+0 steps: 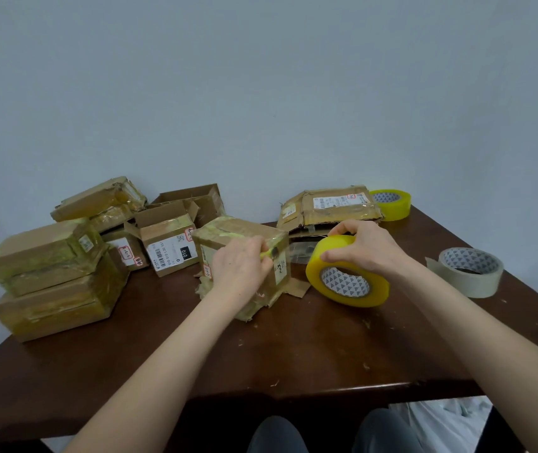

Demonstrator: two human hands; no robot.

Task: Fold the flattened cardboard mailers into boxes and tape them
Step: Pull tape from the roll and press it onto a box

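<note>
Left hand point(240, 268) grips a small yellow tool against the taped brown cardboard box point(243, 237); right hand point(364, 245) clasps the yellow tape roll point(347, 273) just beside it, flattened mailers point(329, 206) behind.

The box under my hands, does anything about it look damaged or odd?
Yes. The box looks worn: crumpled tape and torn cardboard flaps splay from its base, and small scraps litter the table nearby.
</note>
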